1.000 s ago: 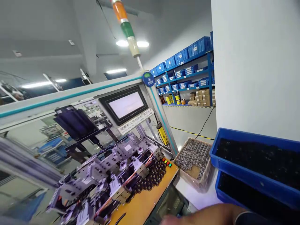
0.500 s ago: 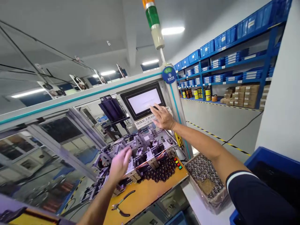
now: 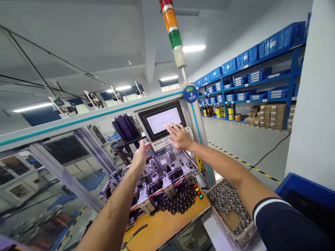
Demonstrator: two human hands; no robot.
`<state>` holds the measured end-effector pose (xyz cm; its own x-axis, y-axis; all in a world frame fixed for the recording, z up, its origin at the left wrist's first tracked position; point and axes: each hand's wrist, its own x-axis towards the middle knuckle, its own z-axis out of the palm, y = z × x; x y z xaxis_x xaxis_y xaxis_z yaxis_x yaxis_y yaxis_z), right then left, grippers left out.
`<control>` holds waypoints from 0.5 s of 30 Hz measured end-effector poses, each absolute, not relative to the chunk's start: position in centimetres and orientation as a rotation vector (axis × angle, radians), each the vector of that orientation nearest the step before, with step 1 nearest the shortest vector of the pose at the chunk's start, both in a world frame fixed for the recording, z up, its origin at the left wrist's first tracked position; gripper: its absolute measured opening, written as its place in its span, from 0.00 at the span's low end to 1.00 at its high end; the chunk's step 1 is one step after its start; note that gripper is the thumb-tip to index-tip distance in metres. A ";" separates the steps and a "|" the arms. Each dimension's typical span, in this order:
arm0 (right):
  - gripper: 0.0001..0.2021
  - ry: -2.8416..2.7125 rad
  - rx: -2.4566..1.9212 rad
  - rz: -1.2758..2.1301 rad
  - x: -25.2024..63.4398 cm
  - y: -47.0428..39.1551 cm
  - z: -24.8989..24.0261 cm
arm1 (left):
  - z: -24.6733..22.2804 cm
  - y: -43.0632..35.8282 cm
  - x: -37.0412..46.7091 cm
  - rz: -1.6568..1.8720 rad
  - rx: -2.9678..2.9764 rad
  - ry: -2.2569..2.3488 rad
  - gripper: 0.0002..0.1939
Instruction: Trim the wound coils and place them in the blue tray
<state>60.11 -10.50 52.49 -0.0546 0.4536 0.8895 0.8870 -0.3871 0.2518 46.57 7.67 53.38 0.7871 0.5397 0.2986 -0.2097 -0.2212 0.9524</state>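
My right hand (image 3: 180, 137) is open, its fingertips over the lower right part of the lit screen (image 3: 164, 120); whether they touch it I cannot tell. Near the screen's lower left corner is my left hand (image 3: 141, 156), fingers apart and nothing in it. Below both hands is the winding machine (image 3: 167, 183) with several metal blocks and orange tubes. Many small dark round parts (image 3: 178, 201) lie in front of it on the orange tabletop (image 3: 162, 230).
Pliers (image 3: 134, 234) lie at the table's front. A box of small metal parts (image 3: 230, 198) stands right of the table, near a blue bin (image 3: 300, 184). A signal tower (image 3: 175, 38) rises above the frame. Blue shelving (image 3: 293, 80) is behind.
My left hand has moved up from over the machine to beside the screen. My right hand stays at the screen. The view has tilted up slightly, and the pliers show less.
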 end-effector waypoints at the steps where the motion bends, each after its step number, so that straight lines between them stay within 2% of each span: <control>1: 0.26 -1.417 -1.804 -1.440 59.6 -10.7 52.5 | 53.4 7.6 46.6 0.710 1.665 0.263 0.39; 5: 0.28 -1.394 -1.710 -1.482 55.8 -11.6 50.5 | 53.1 6.6 46.0 0.781 1.733 0.247 0.37; 8: 0.31 -1.375 -1.599 -1.496 51.7 -12.0 47.0 | 50.8 5.2 43.0 0.913 1.818 0.249 0.35; 12: 0.35 -1.339 -1.330 -1.394 47.1 -12.5 42.4 | 42.7 2.9 35.3 0.974 1.910 0.281 0.36; 15: 0.31 -1.330 -1.306 -1.264 45.2 -12.5 39.7 | 35.0 1.8 29.2 0.858 2.042 0.468 0.30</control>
<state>45.23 -12.54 39.68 -0.0816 0.1222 0.9891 0.9940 -0.0618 0.0897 29.20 1.78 34.95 0.6947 0.5973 0.4008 0.0142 -0.5685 0.8226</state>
